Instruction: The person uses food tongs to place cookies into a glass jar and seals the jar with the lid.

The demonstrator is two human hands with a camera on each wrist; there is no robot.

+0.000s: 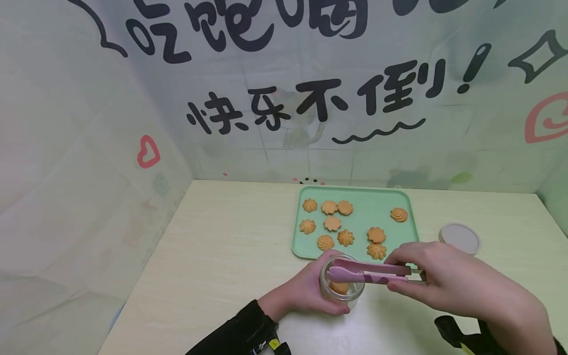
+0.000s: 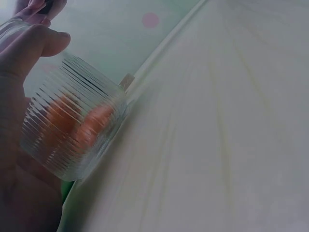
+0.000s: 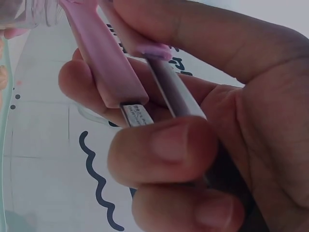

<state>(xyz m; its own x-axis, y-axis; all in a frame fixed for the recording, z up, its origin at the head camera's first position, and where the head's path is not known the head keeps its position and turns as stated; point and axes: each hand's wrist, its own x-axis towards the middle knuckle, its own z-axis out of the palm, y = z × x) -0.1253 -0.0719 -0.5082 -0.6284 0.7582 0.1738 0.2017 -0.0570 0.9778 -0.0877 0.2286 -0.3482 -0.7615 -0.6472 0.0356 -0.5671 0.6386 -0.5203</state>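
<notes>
A ribbed glass jar point(image 2: 99, 89) is gripped by my left hand point(image 1: 310, 291), thumb and fingers round its side below the rim. Inside, a golden cookie point(image 1: 340, 288) shows through the mouth; the left wrist view shows orange-brown pieces point(image 2: 94, 123) low behind the glass. My right hand point(image 1: 461, 281) holds pink tongs point(image 1: 377, 277) by their metal handles, thumb and fingers curled round both arms. The tong tips lie over the jar's mouth in the head view. Whether they pinch a cookie I cannot tell. Part of the jar's body is hidden by my left hand.
Just behind the jar, a green tray point(image 1: 377, 202) carries several golden cookies point(image 1: 332, 223) of different shapes. A round whitish lid point(image 1: 460, 237) lies on the table point(image 1: 213, 261) to the tray's right. A printed backdrop point(image 1: 284, 162) stands along the table's back edge.
</notes>
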